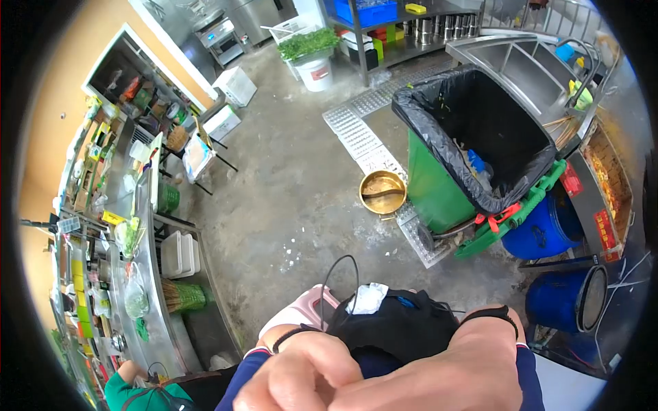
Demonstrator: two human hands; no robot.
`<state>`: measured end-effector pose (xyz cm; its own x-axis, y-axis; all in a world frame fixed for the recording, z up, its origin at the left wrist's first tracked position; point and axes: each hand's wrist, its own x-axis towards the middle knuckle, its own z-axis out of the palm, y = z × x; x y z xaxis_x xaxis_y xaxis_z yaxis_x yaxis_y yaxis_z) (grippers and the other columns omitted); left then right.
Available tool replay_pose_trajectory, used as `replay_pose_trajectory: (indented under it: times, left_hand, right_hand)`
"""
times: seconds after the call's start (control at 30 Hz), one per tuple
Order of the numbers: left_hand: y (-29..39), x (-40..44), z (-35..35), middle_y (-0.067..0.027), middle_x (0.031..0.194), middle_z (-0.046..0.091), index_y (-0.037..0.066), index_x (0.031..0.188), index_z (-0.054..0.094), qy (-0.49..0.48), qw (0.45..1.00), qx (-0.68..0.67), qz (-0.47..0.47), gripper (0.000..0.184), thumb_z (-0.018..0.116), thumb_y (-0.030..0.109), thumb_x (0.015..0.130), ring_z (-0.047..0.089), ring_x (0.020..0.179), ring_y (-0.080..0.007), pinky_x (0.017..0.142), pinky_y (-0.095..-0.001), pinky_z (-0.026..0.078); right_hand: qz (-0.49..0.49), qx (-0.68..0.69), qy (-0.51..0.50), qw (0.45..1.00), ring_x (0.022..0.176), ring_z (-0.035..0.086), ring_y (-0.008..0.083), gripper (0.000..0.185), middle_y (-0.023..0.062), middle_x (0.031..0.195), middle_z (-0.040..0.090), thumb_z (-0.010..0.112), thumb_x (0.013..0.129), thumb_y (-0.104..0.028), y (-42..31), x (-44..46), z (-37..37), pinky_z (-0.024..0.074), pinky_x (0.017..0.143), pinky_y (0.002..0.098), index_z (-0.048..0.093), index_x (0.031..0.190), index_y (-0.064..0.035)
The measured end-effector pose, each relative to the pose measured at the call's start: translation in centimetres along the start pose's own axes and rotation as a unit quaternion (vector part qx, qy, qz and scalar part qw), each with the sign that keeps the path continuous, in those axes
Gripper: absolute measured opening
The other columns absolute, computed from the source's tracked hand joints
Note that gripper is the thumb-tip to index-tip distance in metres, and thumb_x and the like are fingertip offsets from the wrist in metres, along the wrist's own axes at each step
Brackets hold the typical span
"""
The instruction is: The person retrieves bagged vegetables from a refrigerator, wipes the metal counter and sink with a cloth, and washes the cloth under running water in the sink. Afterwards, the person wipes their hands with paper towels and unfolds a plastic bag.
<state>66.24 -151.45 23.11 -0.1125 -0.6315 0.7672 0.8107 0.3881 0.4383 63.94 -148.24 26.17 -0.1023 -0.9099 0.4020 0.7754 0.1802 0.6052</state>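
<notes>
Both hands are raised close to the camera at the bottom edge and meet in the middle. My left hand (301,373) has its fingers curled; whatever lies inside them is hidden. The back of my right hand (439,377) shows, pressed up near the left one, and its fingertips are cut off by the frame. Each wrist wears a black band. Behind the hands is a bundle of black cloth (391,329) with a crumpled white tissue (368,299) on it. A thin black cable (322,281) loops up beside the tissue.
A green wheeled bin (435,185) with a black liner stands ahead right, beside a divided gold pot (382,193) on the floor. Blue barrels (558,298) are at right. A cluttered steel counter (154,322) runs along the left, where a person in a green sleeve (147,394) is.
</notes>
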Motion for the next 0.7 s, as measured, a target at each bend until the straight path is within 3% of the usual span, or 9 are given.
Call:
replay_pose_trajectory:
  times: [0.07,0.13,0.17,0.23,0.33,0.43,0.5,0.57,0.7]
  left_hand:
    - [0.7,0.8,2.3,0.0084,0.07,0.054,0.019,0.065,0.053,0.113,0.99,-0.016,-0.084,0.018,0.063,0.013,0.079,0.047,0.069,-0.012,0.064,-0.0264,0.035]
    - [-1.3,0.6,2.6,0.006,0.07,0.055,0.017,0.066,0.054,0.174,0.978,-0.073,0.088,0.016,0.064,0.012,0.077,0.049,0.064,-0.0118,0.055,-0.0264,0.036]
    - [-1.7,0.6,2.3,0.006,0.07,0.055,0.017,0.066,0.054,0.183,0.977,-0.077,0.084,0.016,0.064,0.012,0.077,0.049,0.064,-0.0118,0.055,-0.0264,0.036]
    - [-1.2,-0.1,1.2,0.0001,0.077,0.056,0.011,0.079,0.053,0.238,0.966,-0.008,-0.101,0.009,0.059,0.018,0.08,0.052,0.067,-0.0156,0.06,-0.0282,0.04]
    - [-0.7,1.0,-1.8,-0.0086,0.088,0.056,0.002,0.098,0.051,0.268,0.904,0.095,-0.32,0.029,0.051,0.028,0.085,0.056,0.071,-0.0213,0.069,-0.0307,0.046]
    - [-2.3,1.5,-2.6,-0.0164,0.104,0.055,0.0,0.13,0.034,0.278,0.932,0.08,-0.218,0.062,0.057,0.032,0.081,0.054,0.091,-0.0196,0.073,-0.0316,0.046]
    - [-2.7,1.1,-3.3,-0.0182,0.122,0.042,0.002,0.132,0.031,0.191,0.962,0.106,-0.166,0.074,0.07,0.019,0.071,0.047,0.109,-0.0216,0.078,-0.0307,0.046]
    - [-3.4,1.6,-4.3,-0.0165,0.137,0.021,0.007,0.127,0.041,0.033,0.936,0.344,-0.07,0.077,0.078,0.007,0.06,0.044,0.114,-0.023,0.077,-0.0258,0.045]
    - [-2.2,2.9,-4.4,-0.0077,0.091,0.059,0.008,0.088,0.065,-0.083,0.811,0.579,-0.021,0.029,0.07,-0.001,0.06,0.061,0.073,-0.0265,0.062,-0.0312,0.049]
  right_hand:
    - [0.193,-0.144,-0.112,0.964,0.078,0.038,0.0123,0.055,0.0036,0.084,0.047,0.08,0.056,-0.008,-2.3,0.5,-2.0,0.0297,0.063,0.0173,0.043,0.096,-0.0047]
    - [0.019,-0.056,-0.165,0.985,0.081,0.04,0.0134,0.056,0.004,0.083,0.047,0.08,0.056,-0.008,1.2,1.0,-1.2,0.0318,0.063,0.0174,0.043,0.097,-0.0043]
    - [-0.053,-0.148,0.01,0.988,0.079,0.05,0.0196,0.038,0.0137,0.088,0.056,0.076,0.065,-0.012,-0.1,1.1,1.3,0.0405,0.061,0.0207,0.051,0.092,-0.0021]
    - [-0.043,-0.25,0.046,0.966,0.078,0.05,0.0186,0.033,0.0124,0.087,0.055,0.072,0.069,-0.012,-4.0,1.7,3.3,0.0409,0.063,0.0213,0.05,0.093,-0.0029]
    - [0.029,-0.534,0.043,0.844,0.078,0.05,0.0157,0.02,0.0084,0.085,0.052,0.057,0.08,-0.012,-7.4,5.5,3.4,0.0423,0.066,0.0233,0.048,0.096,-0.0054]
    - [0.054,-0.726,-0.008,0.686,0.084,0.051,0.0132,0.021,0.0076,0.094,0.05,0.047,0.083,-0.005,-11.7,7.1,2.2,0.0421,0.074,0.0245,0.046,0.104,-0.0047]
    - [0.056,-0.746,-0.051,0.662,0.091,0.051,0.0127,0.031,0.0095,0.105,0.049,0.047,0.079,0.002,-14.2,7.4,0.1,0.041,0.08,0.0244,0.046,0.11,-0.0024]
    - [0.128,-0.644,-0.02,0.754,0.092,0.05,0.0123,0.025,0.01,0.11,0.048,0.045,0.077,0.004,-15.0,8.0,-0.5,0.04,0.079,0.0234,0.05,0.101,-0.0017]
    - [0.227,-0.607,0.063,0.759,0.098,0.049,0.0147,0.019,0.0105,0.11,0.048,0.046,0.077,-0.004,-14.9,8.3,-0.6,0.0382,0.084,0.0274,0.055,0.093,-0.0018]
